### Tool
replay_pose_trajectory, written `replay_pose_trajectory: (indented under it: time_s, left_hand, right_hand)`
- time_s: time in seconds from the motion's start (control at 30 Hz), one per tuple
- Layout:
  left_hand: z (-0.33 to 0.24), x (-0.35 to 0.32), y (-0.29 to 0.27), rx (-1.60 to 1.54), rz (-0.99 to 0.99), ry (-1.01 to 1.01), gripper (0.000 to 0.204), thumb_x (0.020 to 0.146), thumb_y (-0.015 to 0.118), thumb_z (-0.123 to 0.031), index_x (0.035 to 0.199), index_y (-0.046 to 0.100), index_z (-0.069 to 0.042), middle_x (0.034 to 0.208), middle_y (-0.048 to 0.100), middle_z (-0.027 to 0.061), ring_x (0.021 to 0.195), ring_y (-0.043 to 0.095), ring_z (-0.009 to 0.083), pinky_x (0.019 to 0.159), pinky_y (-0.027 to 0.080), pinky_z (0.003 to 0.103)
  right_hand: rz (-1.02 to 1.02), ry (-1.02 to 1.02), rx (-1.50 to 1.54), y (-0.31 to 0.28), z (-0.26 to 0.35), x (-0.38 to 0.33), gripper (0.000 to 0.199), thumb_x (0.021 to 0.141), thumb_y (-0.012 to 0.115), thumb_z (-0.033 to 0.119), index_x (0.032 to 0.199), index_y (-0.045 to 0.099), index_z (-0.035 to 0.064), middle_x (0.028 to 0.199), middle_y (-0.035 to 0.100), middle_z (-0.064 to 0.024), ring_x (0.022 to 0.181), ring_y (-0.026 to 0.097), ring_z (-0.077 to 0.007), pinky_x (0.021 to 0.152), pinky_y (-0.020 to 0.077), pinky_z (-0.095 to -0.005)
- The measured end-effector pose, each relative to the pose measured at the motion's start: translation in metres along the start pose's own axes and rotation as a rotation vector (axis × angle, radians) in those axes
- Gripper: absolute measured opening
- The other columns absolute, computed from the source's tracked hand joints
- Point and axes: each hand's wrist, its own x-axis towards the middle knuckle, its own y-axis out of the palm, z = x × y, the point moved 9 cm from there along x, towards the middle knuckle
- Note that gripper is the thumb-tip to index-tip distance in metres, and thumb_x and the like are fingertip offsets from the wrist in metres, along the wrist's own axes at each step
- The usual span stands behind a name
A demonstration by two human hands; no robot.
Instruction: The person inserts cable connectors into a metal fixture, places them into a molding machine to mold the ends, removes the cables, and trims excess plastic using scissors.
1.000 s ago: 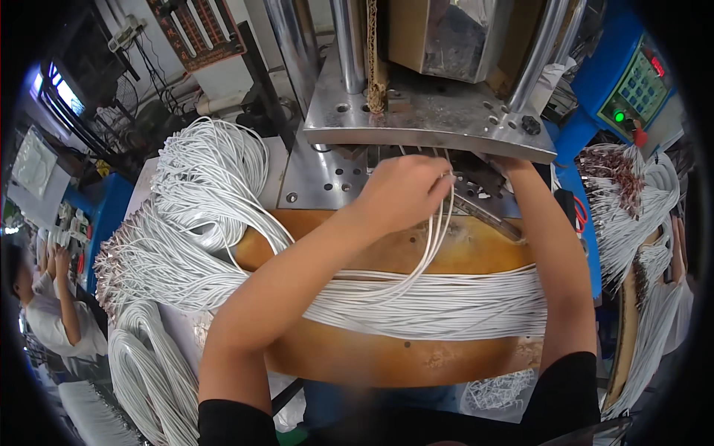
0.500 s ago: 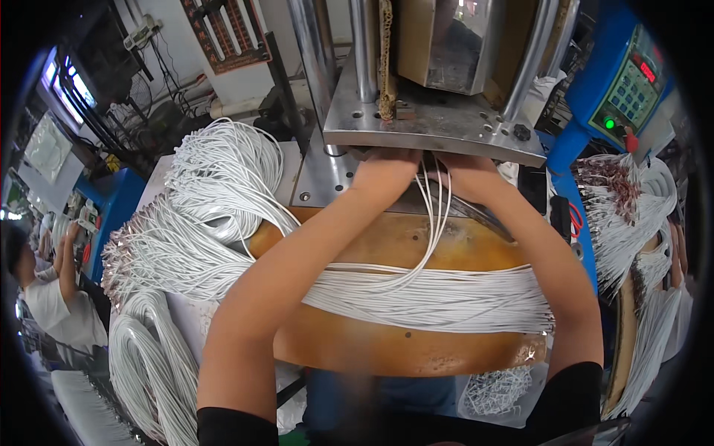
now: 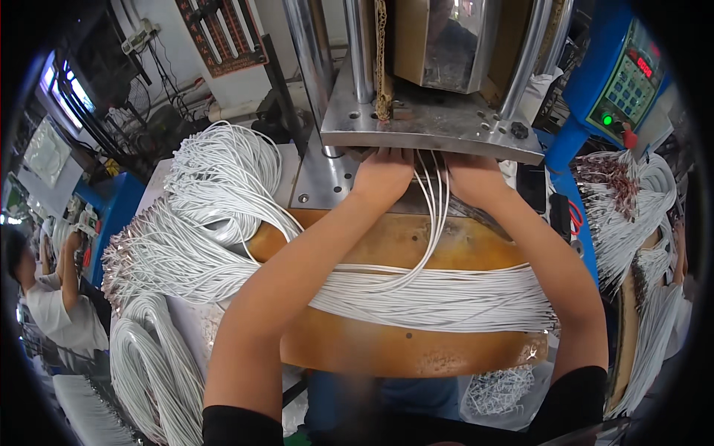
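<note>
Cables (image 3: 433,239), white and slender, curve from the bundle (image 3: 439,299) across the brown board (image 3: 416,353) and pass between your left hand (image 3: 384,178) and your right hand (image 3: 476,181), under the metal plate (image 3: 431,142). It hides your fingertips, so I cannot tell whether either hand grips anything.

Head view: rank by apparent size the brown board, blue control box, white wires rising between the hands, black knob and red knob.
1. Brown board
2. Blue control box
3. White wires
4. Black knob and red knob: too alike to rank
</note>
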Motion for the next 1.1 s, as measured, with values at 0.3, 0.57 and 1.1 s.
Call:
replay_pose_trajectory:
  time_s: [0.3, 0.57, 1.1]
  left_hand:
    - [-0.004, 0.012, -0.013, -0.220, 0.337, -0.116, 0.036, 0.081, 0.054, -0.011, 0.110, 0.058, 0.008, 0.116, 0.057, 0.0289, 0.113, 0.056, 0.0354, 0.095, 0.048, 0.040]
    - [-0.022, -0.142, -0.197, -0.667, 0.443, 0.171, 0.046, 0.076, 0.068, -0.018, 0.118, 0.058, -0.004, 0.123, 0.057, 0.0154, 0.117, 0.054, 0.0304, 0.101, 0.039, 0.048]
    - [-0.032, -0.209, -0.202, -0.384, 0.634, 0.111, 0.048, 0.076, 0.061, -0.014, 0.124, 0.058, -0.010, 0.131, 0.056, 0.0104, 0.122, 0.052, 0.0261, 0.104, 0.037, 0.045]
  right_hand:
    - [-0.171, -0.072, -0.153, -0.016, -0.005, -0.016, 0.036, 0.082, 0.050, 0.008, 0.116, 0.056, 0.0014, 0.116, 0.058, -0.0225, 0.112, 0.053, -0.0405, 0.099, 0.0395, -0.0451]
    - [0.312, 0.001, 0.449, -0.104, 0.095, -0.198, 0.064, 0.074, 0.069, 0.026, 0.129, 0.049, 0.0005, 0.134, 0.050, -0.0199, 0.125, 0.046, -0.0384, 0.105, 0.0321, -0.0523]
    - [0.299, 0.268, 0.053, -0.112, 0.097, -0.265, 0.061, 0.067, 0.067, 0.017, 0.125, 0.055, 0.0075, 0.137, 0.046, -0.0202, 0.128, 0.042, -0.0411, 0.104, 0.0302, -0.0559]
